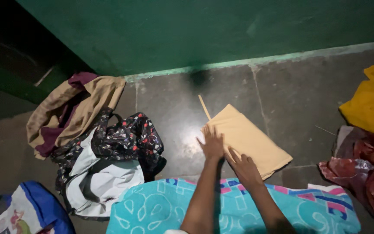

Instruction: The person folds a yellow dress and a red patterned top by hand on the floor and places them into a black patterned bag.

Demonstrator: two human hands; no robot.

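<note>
Folded tan cloth (247, 139) on floor (308, 95), pressed flat under open left hand (213, 144) and right hand (244, 168); judged light, soft, limp, best gripped at folded edges.

A green wall (204, 30) stood at the far side above a pale skirting strip (256, 60); the grey stone floor (169, 104) reflected dim light.

Blue bag (44, 208) cut by bottom edge; red cloth (369, 169) cut at rt edge.
</note>
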